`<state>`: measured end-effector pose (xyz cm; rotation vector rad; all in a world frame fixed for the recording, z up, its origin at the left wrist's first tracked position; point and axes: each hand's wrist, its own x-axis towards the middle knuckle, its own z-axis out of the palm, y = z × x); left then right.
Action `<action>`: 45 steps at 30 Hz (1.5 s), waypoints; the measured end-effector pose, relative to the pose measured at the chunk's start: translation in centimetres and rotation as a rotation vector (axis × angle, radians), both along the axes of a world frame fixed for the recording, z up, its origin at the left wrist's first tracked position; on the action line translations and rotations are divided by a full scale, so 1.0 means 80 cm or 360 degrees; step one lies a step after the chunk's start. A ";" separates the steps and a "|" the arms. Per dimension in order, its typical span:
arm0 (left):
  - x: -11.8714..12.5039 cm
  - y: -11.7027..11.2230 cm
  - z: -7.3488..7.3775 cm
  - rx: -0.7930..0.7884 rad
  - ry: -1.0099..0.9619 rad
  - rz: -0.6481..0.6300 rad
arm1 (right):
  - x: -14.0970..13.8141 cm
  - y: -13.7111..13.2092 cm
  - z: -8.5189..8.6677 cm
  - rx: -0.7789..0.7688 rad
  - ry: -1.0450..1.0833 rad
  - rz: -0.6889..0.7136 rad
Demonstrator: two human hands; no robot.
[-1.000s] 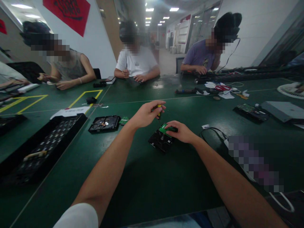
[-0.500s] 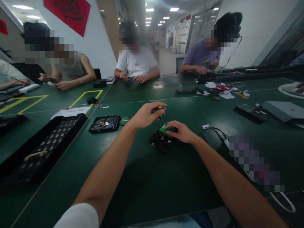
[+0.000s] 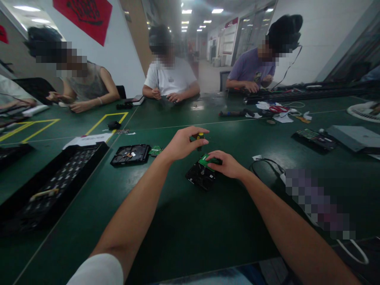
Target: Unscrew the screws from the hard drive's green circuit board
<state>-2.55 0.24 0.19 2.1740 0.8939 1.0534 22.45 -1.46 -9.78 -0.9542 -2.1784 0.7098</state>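
A black hard disk drive (image 3: 199,179) lies at an angle on the green tabletop (image 3: 208,229), in front of the person. The right hand (image 3: 224,163) rests at its far right edge, fingertips on a green circuit board (image 3: 203,160); whether they pinch anything is unclear. Just beyond, the left hand (image 3: 187,143) pinches the yellow-topped screwdriver (image 3: 201,136) loosely between thumb and fingers, upright near the drive's far edge. To the left are a long black tray (image 3: 97,152), an opened hard drive (image 3: 130,154) and a small circuit board (image 3: 155,151). Farther off, red-handled scissors (image 3: 278,109) lie among scraps, and three co-workers sit across the table.
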 end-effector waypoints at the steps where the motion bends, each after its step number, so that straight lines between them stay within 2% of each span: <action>1: 0.000 0.000 -0.001 -0.0084 -0.0043 -0.0037 | 0.000 0.000 0.000 -0.0002 -0.0007 0.0000; 3: 0.000 0.002 -0.005 -0.0206 -0.0133 -0.0111 | 0.000 0.000 -0.001 -0.0001 -0.0013 -0.0002; 6: -0.001 0.004 -0.008 -0.0239 -0.0190 -0.0210 | 0.001 0.000 -0.001 -0.0001 -0.0015 -0.0006; 13: -0.003 0.002 -0.001 -0.0334 -0.0246 -0.0362 | 0.003 0.001 -0.002 0.0015 -0.0030 -0.0008; 16: -0.003 0.002 -0.002 -0.0256 -0.0213 -0.0228 | 0.003 0.001 -0.002 0.0000 -0.0022 -0.0002; 20: -0.002 0.001 -0.002 -0.0025 -0.0071 -0.0008 | 0.002 0.000 -0.001 -0.0013 -0.0005 0.0011; 22: -0.001 0.000 -0.001 0.0022 -0.0032 0.0014 | 0.002 0.000 -0.001 -0.0006 -0.0006 0.0012; 29: -0.001 0.000 -0.002 -0.0155 -0.0102 -0.0107 | 0.002 0.001 -0.002 0.0010 -0.0028 -0.0004; 36: 0.000 -0.002 0.002 0.0108 0.0001 0.0127 | 0.003 0.001 -0.002 0.0000 -0.0037 -0.0010; 45: -0.002 0.003 -0.006 -0.0267 -0.0184 -0.0228 | 0.003 0.000 -0.001 0.0000 -0.0033 -0.0026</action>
